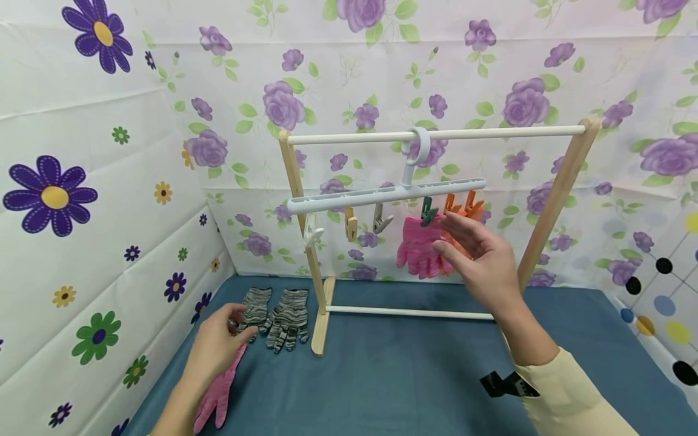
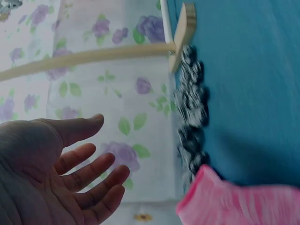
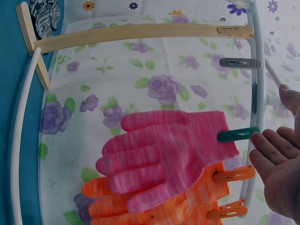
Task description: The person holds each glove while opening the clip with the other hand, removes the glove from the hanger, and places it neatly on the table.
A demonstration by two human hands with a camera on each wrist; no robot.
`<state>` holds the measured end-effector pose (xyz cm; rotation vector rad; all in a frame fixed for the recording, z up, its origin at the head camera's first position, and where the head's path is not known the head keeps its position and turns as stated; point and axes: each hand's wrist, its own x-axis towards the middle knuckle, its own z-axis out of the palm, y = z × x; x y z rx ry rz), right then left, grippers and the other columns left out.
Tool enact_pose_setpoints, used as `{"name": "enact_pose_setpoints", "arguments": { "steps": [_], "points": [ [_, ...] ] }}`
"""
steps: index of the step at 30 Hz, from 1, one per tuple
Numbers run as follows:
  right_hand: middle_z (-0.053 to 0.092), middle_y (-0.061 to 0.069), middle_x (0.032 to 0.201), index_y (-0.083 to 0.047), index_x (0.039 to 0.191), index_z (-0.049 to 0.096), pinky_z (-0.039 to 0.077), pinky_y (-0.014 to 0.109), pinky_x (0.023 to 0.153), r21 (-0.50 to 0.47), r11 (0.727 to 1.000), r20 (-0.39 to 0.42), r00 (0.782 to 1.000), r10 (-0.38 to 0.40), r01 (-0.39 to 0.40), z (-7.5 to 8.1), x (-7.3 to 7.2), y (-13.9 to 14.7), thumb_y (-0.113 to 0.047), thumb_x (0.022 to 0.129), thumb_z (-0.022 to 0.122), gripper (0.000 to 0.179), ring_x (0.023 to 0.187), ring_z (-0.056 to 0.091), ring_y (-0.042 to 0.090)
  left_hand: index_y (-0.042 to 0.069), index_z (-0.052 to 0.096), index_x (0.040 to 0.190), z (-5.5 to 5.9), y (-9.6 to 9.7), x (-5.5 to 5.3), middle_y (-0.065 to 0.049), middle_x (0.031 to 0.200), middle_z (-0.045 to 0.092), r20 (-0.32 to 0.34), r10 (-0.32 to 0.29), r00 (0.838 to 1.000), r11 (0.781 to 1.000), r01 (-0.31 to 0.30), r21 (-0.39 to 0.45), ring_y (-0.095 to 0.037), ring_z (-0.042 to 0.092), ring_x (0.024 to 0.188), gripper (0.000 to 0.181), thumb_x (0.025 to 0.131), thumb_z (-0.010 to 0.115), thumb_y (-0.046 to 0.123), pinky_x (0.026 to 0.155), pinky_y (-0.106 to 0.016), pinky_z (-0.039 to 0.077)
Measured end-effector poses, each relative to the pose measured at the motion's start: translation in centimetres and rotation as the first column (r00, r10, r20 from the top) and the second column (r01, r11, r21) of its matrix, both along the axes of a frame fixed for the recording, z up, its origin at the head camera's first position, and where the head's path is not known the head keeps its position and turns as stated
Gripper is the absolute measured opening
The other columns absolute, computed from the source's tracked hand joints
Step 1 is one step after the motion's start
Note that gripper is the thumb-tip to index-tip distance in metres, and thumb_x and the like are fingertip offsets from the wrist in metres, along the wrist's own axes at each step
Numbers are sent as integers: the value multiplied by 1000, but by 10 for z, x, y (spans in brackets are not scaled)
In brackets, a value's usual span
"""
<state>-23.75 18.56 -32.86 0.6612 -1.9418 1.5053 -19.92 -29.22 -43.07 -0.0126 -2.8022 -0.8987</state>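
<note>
A pink glove (image 3: 164, 150) hangs by its cuff from a green clothespin (image 3: 238, 134) on the white hanger (image 1: 376, 195). Orange gloves (image 3: 199, 199) hang beside it from orange clothespins (image 3: 234, 174). My right hand (image 1: 482, 257) is by the green clothespin, fingers extended, gripping nothing. Down at the left, my left hand (image 1: 215, 342) hovers with loosely bent fingers and holds nothing. Under it a second pink glove (image 1: 220, 390) lies on the blue cloth, partly hidden by the hand. Two grey striped gloves (image 1: 289, 318) lie just beyond.
A wooden rack (image 1: 556, 194) with a white top rod (image 1: 349, 138) carries the hanger, which tilts down at the left. White (image 1: 311, 231), beige (image 1: 351, 225) and grey (image 1: 380, 219) clothespins hang along its left half. Flowered sheets stand behind and at both sides.
</note>
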Motion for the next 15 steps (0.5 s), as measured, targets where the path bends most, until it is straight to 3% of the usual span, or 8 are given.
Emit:
{"name": "enact_pose_setpoints", "arguments": {
  "steps": [15],
  "points": [
    [70, 15, 136, 0, 143, 65, 47, 24, 107, 6, 998, 13, 998, -63, 63, 0, 6, 12, -2, 94, 81, 51, 128, 66, 17, 8, 66, 135, 10, 64, -7, -9, 115, 69, -122, -68, 990, 982, 87, 165, -24, 70, 96, 45, 95, 84, 17, 80, -41, 58]
  ]
}}
